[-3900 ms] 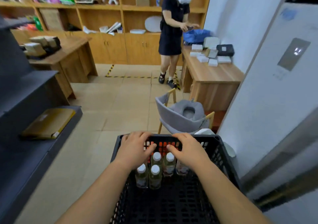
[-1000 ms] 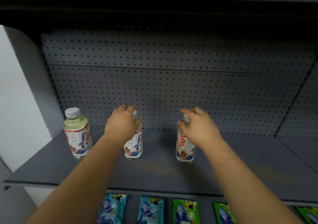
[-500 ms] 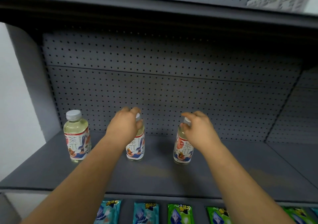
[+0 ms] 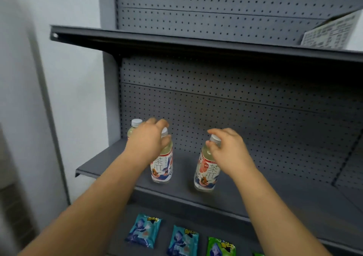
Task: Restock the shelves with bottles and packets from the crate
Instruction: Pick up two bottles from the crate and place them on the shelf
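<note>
A shop-like setting is shown. Grey metal retail shelving with a perforated pegboard back panel is seen against a white wall. Clear plastic drink bottles with white caps and printed labels are stood on one shelf, and glossy blue and green snack packets are laid in a row beneath.
</note>
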Demonstrator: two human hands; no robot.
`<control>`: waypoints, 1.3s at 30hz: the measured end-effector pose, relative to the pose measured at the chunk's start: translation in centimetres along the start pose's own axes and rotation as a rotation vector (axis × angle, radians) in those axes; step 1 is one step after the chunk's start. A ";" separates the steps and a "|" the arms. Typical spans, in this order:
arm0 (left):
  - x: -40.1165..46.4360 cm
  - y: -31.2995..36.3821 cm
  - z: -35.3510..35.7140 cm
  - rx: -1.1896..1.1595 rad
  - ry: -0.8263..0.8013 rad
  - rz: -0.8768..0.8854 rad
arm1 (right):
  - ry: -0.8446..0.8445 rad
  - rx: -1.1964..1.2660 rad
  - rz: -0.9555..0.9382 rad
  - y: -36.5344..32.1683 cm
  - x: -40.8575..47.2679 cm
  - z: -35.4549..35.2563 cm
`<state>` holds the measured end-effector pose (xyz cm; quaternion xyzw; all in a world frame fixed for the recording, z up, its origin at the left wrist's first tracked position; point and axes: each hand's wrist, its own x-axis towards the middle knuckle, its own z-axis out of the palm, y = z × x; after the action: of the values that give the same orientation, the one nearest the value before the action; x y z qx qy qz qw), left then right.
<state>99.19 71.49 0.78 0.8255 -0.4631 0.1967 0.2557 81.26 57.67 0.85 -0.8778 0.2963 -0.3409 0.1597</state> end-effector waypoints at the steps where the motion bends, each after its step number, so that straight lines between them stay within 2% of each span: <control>1: -1.4 -0.2 -1.0 0.009 0.019 -0.022 | -0.003 0.028 -0.019 -0.7 -0.8 0.1; 9: -14.5 -2.7 -8.6 0.100 0.044 -0.299 | -0.236 0.172 -0.186 -8.1 -7.9 3.4; 17: -26.4 -9.0 -16.2 0.265 0.065 -0.528 | -0.437 0.319 -0.367 -19.3 -14.1 8.1; 23: -34.2 -15.9 -22.2 0.337 0.121 -0.718 | -0.555 0.375 -0.515 -29.2 -18.3 14.0; 31: -43.2 -26.6 -29.4 0.395 0.102 -0.932 | -0.647 0.431 -0.668 -43.2 -23.6 23.0; 39: -49.4 -36.8 -33.0 0.431 0.162 -1.108 | -0.720 0.530 -0.810 -54.0 -26.8 32.8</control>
<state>103.70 140.47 -9.67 0.9597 0.1076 0.1857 0.1816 110.34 118.88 -10.05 -0.9113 -0.2296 -0.1181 0.3208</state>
